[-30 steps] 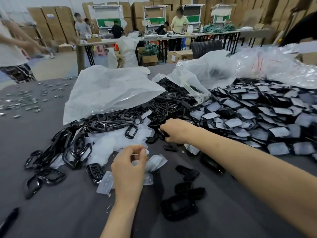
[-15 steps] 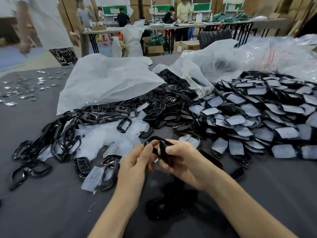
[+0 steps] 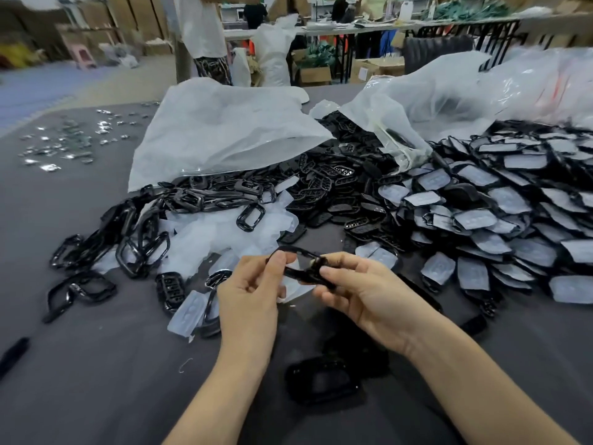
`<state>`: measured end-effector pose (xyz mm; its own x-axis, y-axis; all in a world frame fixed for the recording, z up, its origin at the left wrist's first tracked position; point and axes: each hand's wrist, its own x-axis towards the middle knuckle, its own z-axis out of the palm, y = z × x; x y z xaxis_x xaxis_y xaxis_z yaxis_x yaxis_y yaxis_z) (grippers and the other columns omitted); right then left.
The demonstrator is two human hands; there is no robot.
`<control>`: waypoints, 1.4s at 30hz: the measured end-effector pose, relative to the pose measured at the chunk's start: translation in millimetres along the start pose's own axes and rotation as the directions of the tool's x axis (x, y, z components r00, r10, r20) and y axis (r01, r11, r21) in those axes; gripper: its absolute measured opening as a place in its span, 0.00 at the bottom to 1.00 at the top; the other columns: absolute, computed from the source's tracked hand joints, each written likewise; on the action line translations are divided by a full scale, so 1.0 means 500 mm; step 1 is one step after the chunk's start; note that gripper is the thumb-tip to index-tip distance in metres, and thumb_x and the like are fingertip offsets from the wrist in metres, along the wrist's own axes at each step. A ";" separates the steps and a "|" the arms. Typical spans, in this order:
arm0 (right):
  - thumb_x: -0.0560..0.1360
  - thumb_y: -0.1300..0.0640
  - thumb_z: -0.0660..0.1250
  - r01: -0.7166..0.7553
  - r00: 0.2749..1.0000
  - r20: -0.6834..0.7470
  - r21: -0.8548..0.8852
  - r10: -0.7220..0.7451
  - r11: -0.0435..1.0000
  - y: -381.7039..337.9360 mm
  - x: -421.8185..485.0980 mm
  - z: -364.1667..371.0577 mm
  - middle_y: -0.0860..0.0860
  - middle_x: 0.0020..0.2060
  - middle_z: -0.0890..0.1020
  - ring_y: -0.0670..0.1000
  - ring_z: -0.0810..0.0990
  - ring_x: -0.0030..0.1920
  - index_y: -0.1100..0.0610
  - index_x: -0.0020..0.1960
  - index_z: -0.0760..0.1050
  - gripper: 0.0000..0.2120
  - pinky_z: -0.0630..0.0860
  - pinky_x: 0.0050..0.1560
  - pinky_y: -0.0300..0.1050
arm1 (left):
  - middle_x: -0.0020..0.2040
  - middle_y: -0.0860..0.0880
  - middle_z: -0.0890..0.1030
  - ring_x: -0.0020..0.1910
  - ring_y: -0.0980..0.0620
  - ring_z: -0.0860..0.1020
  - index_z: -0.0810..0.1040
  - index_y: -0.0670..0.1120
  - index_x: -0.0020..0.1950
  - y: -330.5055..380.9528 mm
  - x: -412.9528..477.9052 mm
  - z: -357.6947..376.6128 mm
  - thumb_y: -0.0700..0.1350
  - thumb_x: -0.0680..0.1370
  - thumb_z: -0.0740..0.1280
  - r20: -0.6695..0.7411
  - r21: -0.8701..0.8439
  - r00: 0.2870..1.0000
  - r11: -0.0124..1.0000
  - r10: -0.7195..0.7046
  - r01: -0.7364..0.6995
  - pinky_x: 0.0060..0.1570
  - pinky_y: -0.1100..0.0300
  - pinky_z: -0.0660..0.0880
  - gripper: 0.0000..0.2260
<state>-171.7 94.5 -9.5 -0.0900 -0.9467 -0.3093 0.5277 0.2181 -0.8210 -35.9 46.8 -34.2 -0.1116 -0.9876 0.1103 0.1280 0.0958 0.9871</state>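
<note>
A black plastic frame ring (image 3: 296, 270) is held above the grey table (image 3: 96, 364) by both hands. My left hand (image 3: 248, 293) pinches its left end between thumb and fingers. My right hand (image 3: 359, 290) grips its right end, with a small black insert under the thumb. Behind them lie a pile of black frame rings (image 3: 138, 232), a heap of black button pads (image 3: 327, 187) and a large spread of black parts with clear film pieces (image 3: 500, 213).
Assembled black shells (image 3: 321, 380) lie near the table's front under my wrists. White plastic bags (image 3: 224, 130) cover the back of the piles. Small shiny metal pieces (image 3: 64, 142) are scattered at the far left. A person (image 3: 205, 33) stands beyond the table.
My right hand left the pile and came toward me with a black part. My left hand let go of the film pieces, and both hands now hold the ring together.
</note>
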 end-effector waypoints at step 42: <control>0.70 0.77 0.68 0.677 0.665 0.045 -0.459 -0.745 0.576 -0.007 -0.010 -0.006 0.49 0.44 0.85 0.48 0.84 0.47 0.55 0.37 0.76 0.17 0.77 0.49 0.35 | 0.50 0.40 0.81 0.32 0.52 0.83 0.86 0.48 0.39 0.013 -0.006 0.002 0.46 0.77 0.68 -0.001 -0.089 0.996 0.992 -0.085 0.084 0.40 0.64 0.80 0.10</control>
<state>-175.7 99.3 -6.9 -0.4154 -0.8028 0.4277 -0.1443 -0.4061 -0.9024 -35.9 50.4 -28.0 -0.1207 -0.9923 0.0262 0.2052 0.0009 0.9787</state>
